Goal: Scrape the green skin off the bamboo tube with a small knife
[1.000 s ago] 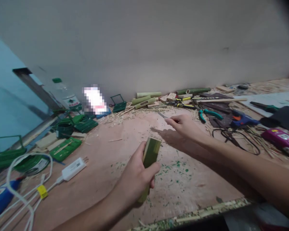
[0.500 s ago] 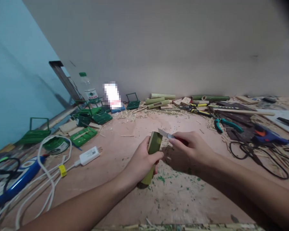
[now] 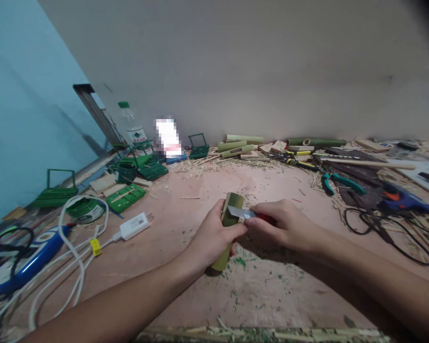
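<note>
My left hand (image 3: 214, 233) is wrapped round a green bamboo piece (image 3: 221, 262), held tilted above the table with its top end pointing away from me. In my right hand (image 3: 284, 221) is a utility knife (image 3: 248, 214) with a red handle, mostly covered by my fingers. Its blade lies across the upper part of the bamboo, just above my left thumb. Whether the edge cuts into the surface I cannot tell. Green shavings (image 3: 240, 262) are scattered on the table below both hands.
Along the wall lie bamboo tubes (image 3: 239, 151), wood scraps and pliers (image 3: 343, 181). A glue gun (image 3: 403, 200) with a black cord is at right. At left are green painted small models (image 3: 127, 197), a water bottle (image 3: 134, 128), a pixelated bright screen and a white charger (image 3: 134, 226) with cable.
The knife has moved left and down, from beside the bamboo's top end to across its face. My left hand keeps its hold, and the view has shifted slightly.
</note>
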Demonstrator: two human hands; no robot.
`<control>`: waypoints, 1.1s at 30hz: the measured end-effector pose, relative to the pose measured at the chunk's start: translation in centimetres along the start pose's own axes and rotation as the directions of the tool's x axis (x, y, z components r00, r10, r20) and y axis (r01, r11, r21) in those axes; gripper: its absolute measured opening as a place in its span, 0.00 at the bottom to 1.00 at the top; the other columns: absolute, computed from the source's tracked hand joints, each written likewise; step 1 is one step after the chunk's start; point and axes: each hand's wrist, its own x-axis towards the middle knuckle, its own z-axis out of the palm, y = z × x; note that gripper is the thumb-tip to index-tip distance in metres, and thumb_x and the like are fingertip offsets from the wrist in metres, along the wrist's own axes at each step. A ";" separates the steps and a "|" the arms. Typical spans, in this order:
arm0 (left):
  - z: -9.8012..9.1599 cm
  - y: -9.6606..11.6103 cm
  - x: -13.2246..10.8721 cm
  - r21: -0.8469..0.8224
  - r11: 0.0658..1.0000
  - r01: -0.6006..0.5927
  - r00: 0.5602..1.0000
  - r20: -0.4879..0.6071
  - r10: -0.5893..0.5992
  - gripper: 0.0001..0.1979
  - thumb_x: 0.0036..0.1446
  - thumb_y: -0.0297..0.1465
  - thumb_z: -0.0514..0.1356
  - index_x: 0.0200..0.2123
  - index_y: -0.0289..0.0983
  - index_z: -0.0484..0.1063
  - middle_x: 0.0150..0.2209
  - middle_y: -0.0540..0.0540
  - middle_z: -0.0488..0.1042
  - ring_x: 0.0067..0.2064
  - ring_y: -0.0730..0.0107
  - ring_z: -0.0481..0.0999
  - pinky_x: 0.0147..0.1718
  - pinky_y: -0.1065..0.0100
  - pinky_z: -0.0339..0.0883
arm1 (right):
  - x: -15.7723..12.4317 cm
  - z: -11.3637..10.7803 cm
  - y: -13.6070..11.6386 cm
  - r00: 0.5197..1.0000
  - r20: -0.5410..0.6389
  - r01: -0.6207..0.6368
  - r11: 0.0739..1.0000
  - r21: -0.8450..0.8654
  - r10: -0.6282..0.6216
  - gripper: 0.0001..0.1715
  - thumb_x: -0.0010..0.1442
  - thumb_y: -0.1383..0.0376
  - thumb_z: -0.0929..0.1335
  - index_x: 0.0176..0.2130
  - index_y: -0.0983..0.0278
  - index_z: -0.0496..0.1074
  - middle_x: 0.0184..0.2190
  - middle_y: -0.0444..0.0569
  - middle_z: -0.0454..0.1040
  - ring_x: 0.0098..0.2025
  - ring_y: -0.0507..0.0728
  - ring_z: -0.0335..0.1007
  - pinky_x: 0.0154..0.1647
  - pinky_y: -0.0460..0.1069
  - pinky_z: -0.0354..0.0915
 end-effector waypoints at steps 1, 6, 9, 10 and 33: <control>0.0 -0.1 0.0 0.004 1.000 -0.006 1.000 -0.001 0.006 0.20 0.52 0.33 0.69 0.44 0.40 0.64 0.27 0.58 0.71 0.14 0.80 0.65 0.12 0.76 0.60 | 0.0 0.0 -0.1 1.000 0.005 0.006 1.000 0.004 -0.006 0.23 0.75 0.54 0.63 0.32 0.64 0.72 0.23 0.42 0.67 0.24 0.50 0.59 0.28 0.46 0.54; 0.0 -0.1 -0.1 0.014 1.000 -0.018 1.000 -0.012 0.019 0.19 0.50 0.31 0.68 0.42 0.40 0.63 0.24 0.59 0.69 0.15 0.78 0.66 0.12 0.76 0.60 | 0.0 0.0 -0.4 0.998 0.027 0.055 0.998 0.037 -0.056 0.23 0.75 0.56 0.63 0.31 0.64 0.70 0.23 0.41 0.66 0.24 0.49 0.58 0.28 0.46 0.54; 0.1 0.0 -0.1 0.012 1.000 -0.008 1.000 -0.012 0.008 0.18 0.51 0.31 0.68 0.42 0.40 0.63 0.23 0.59 0.68 0.15 0.78 0.65 0.12 0.76 0.60 | 0.0 0.1 -0.5 0.998 0.020 0.052 0.998 0.043 -0.053 0.22 0.76 0.56 0.62 0.32 0.64 0.71 0.24 0.42 0.67 0.25 0.50 0.59 0.29 0.46 0.55; 0.1 0.0 -0.1 0.011 1.000 -0.002 1.000 -0.014 0.002 0.18 0.52 0.32 0.68 0.43 0.40 0.63 0.23 0.59 0.68 0.15 0.78 0.65 0.12 0.76 0.60 | 0.0 0.1 -0.5 0.999 0.015 0.049 0.998 0.043 -0.049 0.22 0.76 0.56 0.62 0.32 0.64 0.71 0.24 0.42 0.67 0.25 0.50 0.60 0.29 0.46 0.55; 0.4 -0.2 -0.5 0.044 0.999 -0.026 0.998 -0.055 0.029 0.17 0.53 0.32 0.64 0.43 0.41 0.62 0.24 0.59 0.69 0.14 0.79 0.65 0.13 0.75 0.60 | 0.1 0.4 -0.1 0.999 -0.024 0.035 0.998 0.046 -0.034 0.22 0.75 0.56 0.63 0.33 0.65 0.73 0.25 0.42 0.68 0.26 0.49 0.59 0.30 0.46 0.54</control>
